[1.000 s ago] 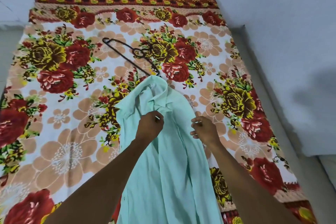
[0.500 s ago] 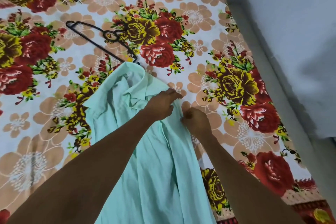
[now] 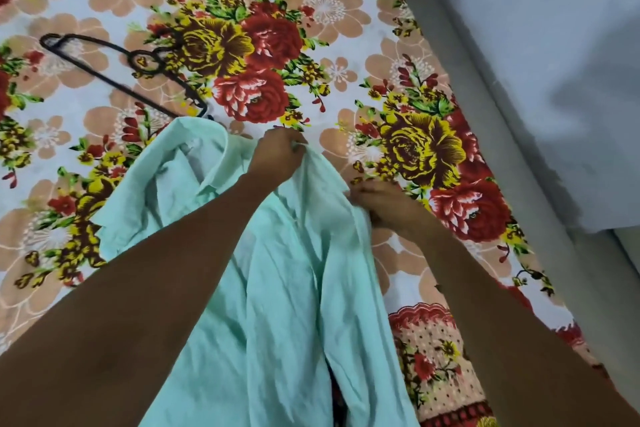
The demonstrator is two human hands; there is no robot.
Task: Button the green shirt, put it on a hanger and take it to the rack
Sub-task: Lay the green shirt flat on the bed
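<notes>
My left hand [image 3: 277, 152] and right hand [image 3: 381, 201] each pinched the green shirt [image 3: 284, 288]; a loose grip risked the placket slipping, misaligning buttons.

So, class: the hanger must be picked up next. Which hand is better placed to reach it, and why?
Probably the left hand: the hanger lies on the left, beyond the shirt. The right hand pinches the shirt's far-right edge.

Floral bedsheet [image 3: 346, 28] spread beside a grey wall [image 3: 554, 45].
</notes>
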